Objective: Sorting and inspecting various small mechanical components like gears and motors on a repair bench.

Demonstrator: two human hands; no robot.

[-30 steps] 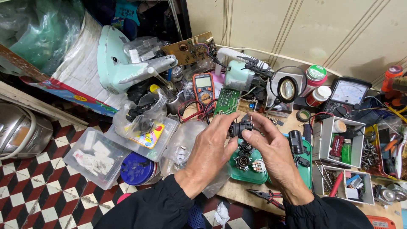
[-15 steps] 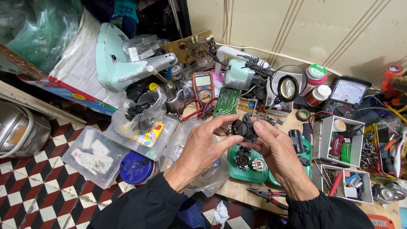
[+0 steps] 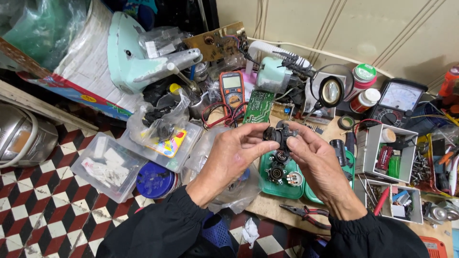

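Note:
My left hand (image 3: 234, 155) and my right hand (image 3: 318, 165) are raised over the cluttered bench and together pinch a small round black part (image 3: 276, 134) between their fingertips. Just beneath the hands lies a green tray (image 3: 267, 184) holding several similar round black parts (image 3: 277, 169). A crumpled clear plastic bag (image 3: 224, 191) lies under my left wrist. Both sleeves are black.
An orange multimeter (image 3: 232, 91) and a green circuit board (image 3: 258, 106) lie behind the hands. A magnifier lamp (image 3: 331, 91), an analog meter (image 3: 398, 98), white parts bins (image 3: 385, 150) and pliers (image 3: 306, 213) sit to the right. Clear boxes (image 3: 107, 165) and a blue lid (image 3: 153, 180) are left, over checkered floor.
Both hands have lifted the black part up off the green tray and now hold it higher, with the tray's other parts uncovered below.

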